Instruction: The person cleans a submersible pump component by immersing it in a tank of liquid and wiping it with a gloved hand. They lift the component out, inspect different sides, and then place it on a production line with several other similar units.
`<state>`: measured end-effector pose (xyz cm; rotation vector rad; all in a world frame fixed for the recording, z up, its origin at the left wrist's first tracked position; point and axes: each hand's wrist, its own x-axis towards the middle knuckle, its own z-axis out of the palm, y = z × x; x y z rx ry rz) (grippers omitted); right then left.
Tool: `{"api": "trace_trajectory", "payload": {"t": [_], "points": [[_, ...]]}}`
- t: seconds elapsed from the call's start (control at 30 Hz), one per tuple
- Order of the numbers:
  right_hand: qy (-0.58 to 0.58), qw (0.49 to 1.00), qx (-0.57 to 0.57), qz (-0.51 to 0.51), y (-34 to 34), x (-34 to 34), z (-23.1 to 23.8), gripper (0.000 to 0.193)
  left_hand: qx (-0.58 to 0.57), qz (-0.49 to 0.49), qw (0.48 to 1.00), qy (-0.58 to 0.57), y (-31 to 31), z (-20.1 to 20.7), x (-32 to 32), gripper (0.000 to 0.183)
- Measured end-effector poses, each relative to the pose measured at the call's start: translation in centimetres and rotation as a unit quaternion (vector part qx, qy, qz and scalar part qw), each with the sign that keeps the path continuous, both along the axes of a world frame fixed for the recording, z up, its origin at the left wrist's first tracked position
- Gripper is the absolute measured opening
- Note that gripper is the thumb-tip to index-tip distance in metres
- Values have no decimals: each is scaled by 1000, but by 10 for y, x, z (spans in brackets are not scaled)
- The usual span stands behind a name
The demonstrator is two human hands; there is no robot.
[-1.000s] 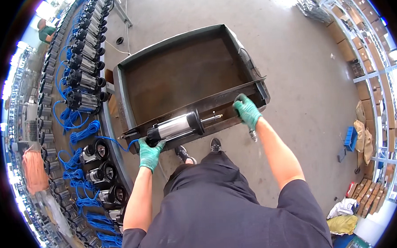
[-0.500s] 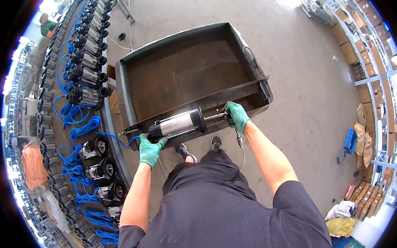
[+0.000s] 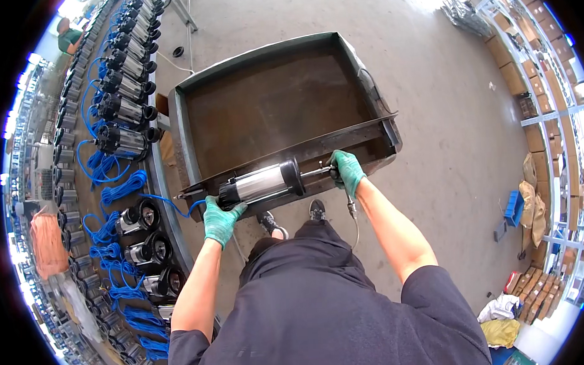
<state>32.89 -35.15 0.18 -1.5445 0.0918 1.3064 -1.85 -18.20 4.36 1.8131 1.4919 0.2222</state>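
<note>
Across the near side of the dark metal tank [image 3: 182,135]: one silver-and-black motor unit [image 3: 260,183] lying on its side, slightly tilted, shaft [image 3: 315,172] pointing right. Left hand [image 3: 221,220], green-gloved, wrapped around the unit's black left end, thumb along the body. Right hand [image 3: 348,172], also gloved, fingers curled round the end of a thin hose [image 3: 357,232] at the shaft tip; exact finger contact hidden by the glove. Hose hangs below that hand, metal connector [image 3: 352,209] in line. Blue cable [image 3: 161,198] runs from the unit's left end to the desk [image 3: 168,216] on the left. Desk carries a row of similar motors [image 3: 123,110] plus blue cable coils [image 3: 123,187]. Far upper left: co-worker in green [image 3: 69,41]. Right side: shelf rack [image 3: 547,119] with cartons, blue bin [image 3: 514,207] near it.
</note>
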Motion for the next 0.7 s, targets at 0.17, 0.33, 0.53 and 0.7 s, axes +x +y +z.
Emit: {"api": "trace_trajectory", "payload": {"t": [0.17, 0.33, 0.53, 0.7], "points": [[8, 1000, -2, -11, -1, 0, -1, 19, 2, -9, 1000, 7, 0, -2, 1, 81], [19, 997, 60, 46, -12, 8, 8, 11, -28, 3, 999, -37, -1, -13, -2, 75], [-252, 957, 35, 142, -57, 96, 4, 30, -40, 5, 996, -76, -5, -12, 1, 67], [-538, 719, -325, 298, -53, 177, 21, 37, -37, 13, 996, -82, -7, -10, 3, 69]]}}
